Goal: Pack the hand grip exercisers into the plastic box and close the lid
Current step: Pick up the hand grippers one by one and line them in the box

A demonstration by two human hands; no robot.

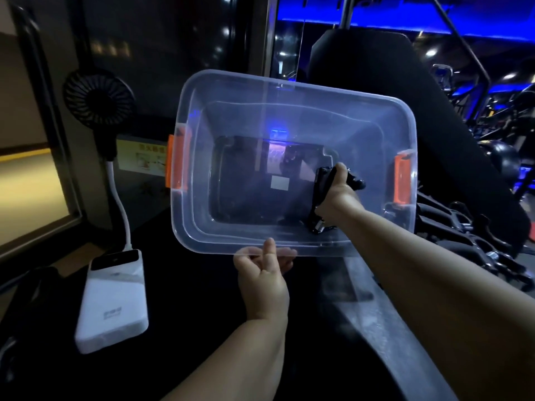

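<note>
A black hand grip exerciser sits low inside the open clear plastic box, the right hand wrapped tightly round it, while the left hand pinches the box's near rim, more exercisers heaped just right and a white power bank lying left.

One wide-angle view from the person's head looks forward and down, close above the plastic box over the dark desk.
</note>
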